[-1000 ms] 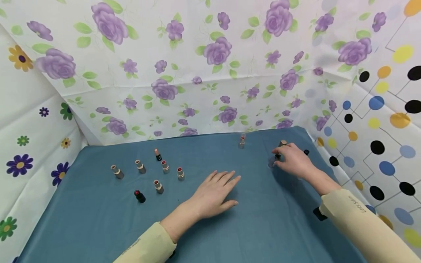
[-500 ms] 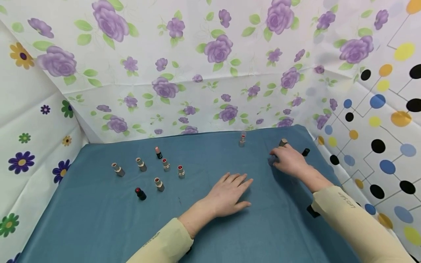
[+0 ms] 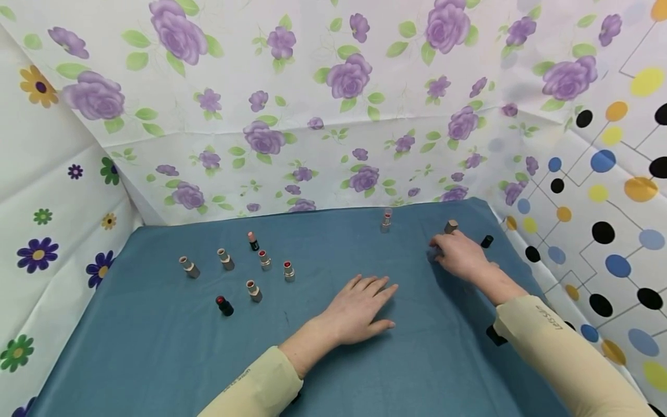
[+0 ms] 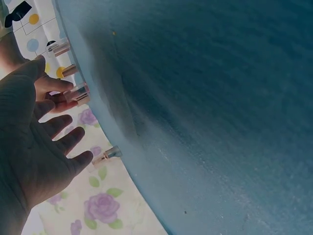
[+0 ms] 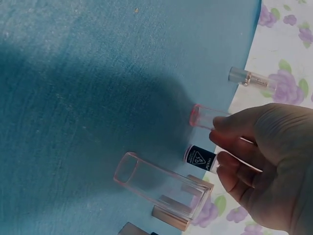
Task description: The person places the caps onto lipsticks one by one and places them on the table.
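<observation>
My right hand (image 3: 461,255) is low over the cloth at the far right. In the right wrist view its thumb and forefinger pinch a small clear cap (image 5: 203,117) with a pinkish rim. A short black labelled cylinder (image 5: 200,157) touches or nearly touches the other fingertips; whether they grip it I cannot tell. My left hand (image 3: 356,313) hovers or rests over mid-cloth, palm down, fingers spread, holding nothing. To its left stand several uncapped lipsticks, including a red one (image 3: 289,271) and a black-cased one (image 3: 224,306). A lipstick under a clear cover (image 3: 386,220) stands at the back.
Beyond the right hand stand a brown block-like cap (image 3: 451,226) and a black cap (image 3: 487,241). A larger clear cap (image 5: 161,183) stands close to the right fingers. Floral sheets (image 3: 312,168) wall the blue cloth (image 3: 156,347) at back and sides.
The left hand has shifted right, away from the lipsticks. The right hand has moved slightly; the black piece seen at its fingertips earlier is now hidden in the head view.
</observation>
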`<state>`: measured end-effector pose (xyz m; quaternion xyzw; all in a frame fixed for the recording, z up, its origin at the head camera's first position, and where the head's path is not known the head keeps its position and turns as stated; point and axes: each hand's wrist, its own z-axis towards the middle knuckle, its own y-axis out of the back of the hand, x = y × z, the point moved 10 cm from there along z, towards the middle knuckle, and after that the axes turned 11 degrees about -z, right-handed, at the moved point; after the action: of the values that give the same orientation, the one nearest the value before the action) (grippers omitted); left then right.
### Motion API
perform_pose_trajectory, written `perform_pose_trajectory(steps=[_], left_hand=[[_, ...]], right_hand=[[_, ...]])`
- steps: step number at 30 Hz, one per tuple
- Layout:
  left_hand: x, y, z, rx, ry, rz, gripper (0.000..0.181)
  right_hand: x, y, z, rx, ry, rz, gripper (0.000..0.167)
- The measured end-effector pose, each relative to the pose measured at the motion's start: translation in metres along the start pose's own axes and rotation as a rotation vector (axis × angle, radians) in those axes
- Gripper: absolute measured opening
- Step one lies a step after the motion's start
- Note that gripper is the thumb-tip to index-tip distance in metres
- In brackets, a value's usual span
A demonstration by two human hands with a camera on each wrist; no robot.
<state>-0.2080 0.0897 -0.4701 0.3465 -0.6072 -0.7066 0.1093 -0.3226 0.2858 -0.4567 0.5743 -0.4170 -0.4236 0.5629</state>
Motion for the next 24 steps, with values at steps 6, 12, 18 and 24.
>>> perform_pose_trajectory(steps=[6,12,18,24], left_hand=[[-0.001,-0.001,-0.001,0.008,-0.005,-0.013,0.074],[-0.002,0.0,-0.002,0.005,-0.017,-0.025,0.074],[-0.003,0.001,-0.003,-0.003,-0.02,-0.028,0.074],[-0.003,0.011,-0.008,-0.026,-0.019,-0.031,0.074]], right_hand=[[0.0,-0.003,-0.001,-0.011,-0.018,0.075,0.027],[-0.003,-0.006,-0.004,0.006,-0.052,0.134,0.029],[-0.007,-0.006,-0.006,0.014,-0.082,0.203,0.029],[-0.003,0.002,-0.007,-0.031,-0.069,0.305,0.033]])
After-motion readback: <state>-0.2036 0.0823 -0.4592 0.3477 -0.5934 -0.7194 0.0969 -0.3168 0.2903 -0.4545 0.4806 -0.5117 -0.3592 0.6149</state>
